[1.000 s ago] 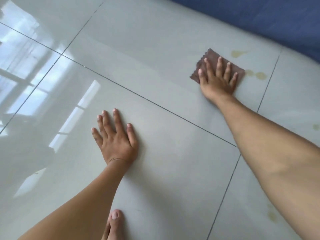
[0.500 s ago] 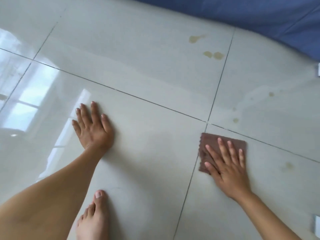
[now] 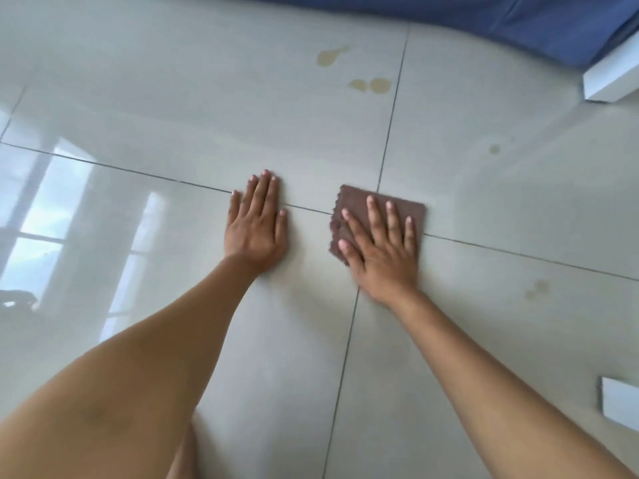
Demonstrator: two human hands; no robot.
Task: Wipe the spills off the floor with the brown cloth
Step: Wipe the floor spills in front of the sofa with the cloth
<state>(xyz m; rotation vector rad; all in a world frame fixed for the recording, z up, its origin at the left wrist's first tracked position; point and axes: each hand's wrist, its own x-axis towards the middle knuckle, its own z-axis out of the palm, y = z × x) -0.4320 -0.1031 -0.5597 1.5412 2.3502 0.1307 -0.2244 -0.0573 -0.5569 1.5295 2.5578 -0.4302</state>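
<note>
The folded brown cloth (image 3: 356, 202) lies on the glossy pale tile floor (image 3: 173, 108), over the crossing of two grout lines. My right hand (image 3: 382, 247) presses flat on the cloth with fingers spread, covering most of it. My left hand (image 3: 257, 224) rests palm down on the bare floor just left of the cloth, holding nothing. Yellowish spills remain: a drop-shaped one (image 3: 328, 57) and a pair of blobs (image 3: 371, 85) farther up, a small spot (image 3: 494, 149) to the right, and a faint smear (image 3: 537, 288) at the right of my right forearm.
Blue fabric (image 3: 484, 19) runs along the top edge. A white block (image 3: 612, 74) stands at the upper right and another white object (image 3: 619, 402) at the lower right edge. Window reflections shine on the tiles at left.
My right hand slid the cloth from beside the far spills back toward me, then slightly up-left onto the grout crossing. My left hand has moved on the floor and now lies close beside the cloth.
</note>
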